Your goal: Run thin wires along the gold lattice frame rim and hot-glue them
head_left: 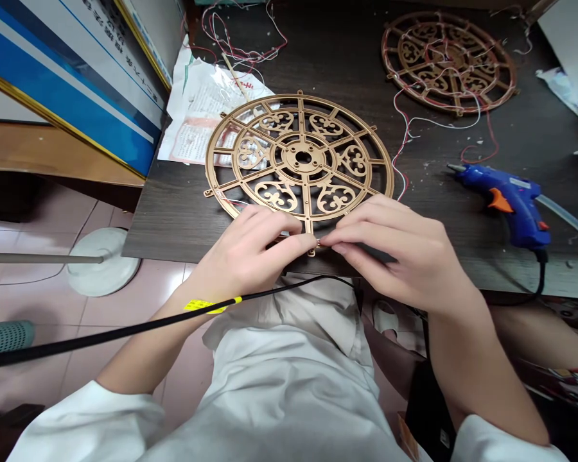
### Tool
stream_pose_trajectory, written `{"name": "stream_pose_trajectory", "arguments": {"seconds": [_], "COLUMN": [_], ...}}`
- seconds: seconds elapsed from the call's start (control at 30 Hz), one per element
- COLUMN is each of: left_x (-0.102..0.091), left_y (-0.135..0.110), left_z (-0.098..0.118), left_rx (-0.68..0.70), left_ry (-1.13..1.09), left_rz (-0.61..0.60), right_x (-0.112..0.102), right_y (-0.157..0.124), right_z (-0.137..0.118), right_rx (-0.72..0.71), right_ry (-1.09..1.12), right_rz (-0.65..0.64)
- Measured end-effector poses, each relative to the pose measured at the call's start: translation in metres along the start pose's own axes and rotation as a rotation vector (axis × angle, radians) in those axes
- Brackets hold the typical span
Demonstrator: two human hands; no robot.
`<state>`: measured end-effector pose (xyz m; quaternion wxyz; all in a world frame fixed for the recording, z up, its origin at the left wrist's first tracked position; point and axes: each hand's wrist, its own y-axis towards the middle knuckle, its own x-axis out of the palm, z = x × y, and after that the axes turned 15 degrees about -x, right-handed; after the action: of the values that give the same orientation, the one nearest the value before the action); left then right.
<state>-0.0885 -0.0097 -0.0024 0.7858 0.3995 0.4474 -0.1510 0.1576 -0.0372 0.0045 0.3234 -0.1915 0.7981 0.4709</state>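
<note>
A round, gold-brown openwork frame (306, 181) with spokes and scroll patterns lies near the table's front edge. My left hand (257, 247) rests on its near rim, fingers curled and thumb pressed along the edge beside a small tab. From the other side my right hand (395, 244) pinches at the same spot, thumb and forefinger together. Between the fingertips a thin reddish-white bit shows, seemingly wire; the fingers hide most of it. A red-and-white wire pair (403, 183) runs down behind my right hand, and a whitish wire lies along the rim left of my left hand.
A blue glue gun (508, 192) lies at right, its cord hanging over the edge. A second round frame (455, 106) with wires sits at the back right. Printed paper (187, 138), tangled wires (243, 45) and a framed board (96, 77) are at left. A black cable (149, 327) crosses my left wrist.
</note>
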Motion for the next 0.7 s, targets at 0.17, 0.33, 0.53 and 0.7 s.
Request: {"name": "stream_pose_trajectory", "arguments": {"seconds": [0.17,0.33,0.53,0.7], "left_x": [-0.0001,-0.0008,0.0004,0.0001], "left_y": [-0.0012,0.0004,-0.0005,-0.0011], "left_z": [-0.0001,0.0,-0.0001,-0.0001], "left_rx": [0.002,0.006,0.006,0.002], "left_ry": [0.004,-0.012,-0.001,0.006], "left_rz": [-0.003,-0.004,-0.005,0.005], "right_x": [0.0004,0.0017,0.003,0.0038], "right_y": [-0.001,-0.003,-0.0046,-0.0048], "right_z": [0.0003,0.0009,-0.0009,-0.0027], "right_rx": [-0.015,-0.029,-0.032,-0.027], "right_ry": [-0.057,-0.066,-0.097,-0.141], "right_rz": [-0.005,-0.019,-0.024,-0.002]}}
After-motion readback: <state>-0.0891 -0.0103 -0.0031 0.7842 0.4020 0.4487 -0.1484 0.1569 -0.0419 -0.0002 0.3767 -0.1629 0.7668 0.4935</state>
